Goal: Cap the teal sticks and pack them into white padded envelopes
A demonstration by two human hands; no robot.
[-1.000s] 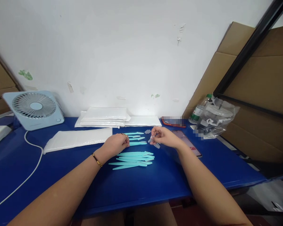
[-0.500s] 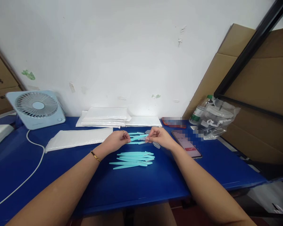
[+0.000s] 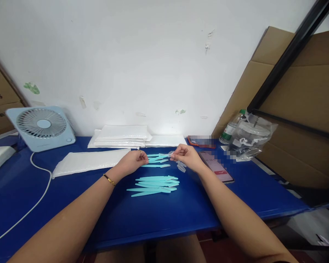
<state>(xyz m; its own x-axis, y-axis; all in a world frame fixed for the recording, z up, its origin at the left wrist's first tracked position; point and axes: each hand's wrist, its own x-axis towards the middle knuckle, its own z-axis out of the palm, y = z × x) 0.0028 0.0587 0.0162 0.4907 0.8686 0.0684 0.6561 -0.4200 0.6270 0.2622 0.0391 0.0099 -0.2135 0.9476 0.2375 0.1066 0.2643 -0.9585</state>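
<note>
"What is the left hand (image 3: 133, 162) doing?"

"It's pinching the handle of a turquoise tool (image 3: 153, 159), beyond the pile of turquoise tools (image 3: 152, 185). That held one is pointing rightward, above some loose tools (image 3: 156, 166) that are lying beyond the pile too."

"And the right hand (image 3: 185, 157)?"

"It's closing thumb and fingertips together at a clear cap (image 3: 170, 154), beyond the pile's right end. Whether it's gripping that cap, I can't tell."

"Anything else?"

"More caps (image 3: 181, 167) are lying just beyond the pile's right end. A phone (image 3: 218, 168) is lying to the pile's right, a white padded envelope (image 3: 90, 161) is resting beyond it to the left, and a blue fan (image 3: 44, 124) is standing farther left."
</note>
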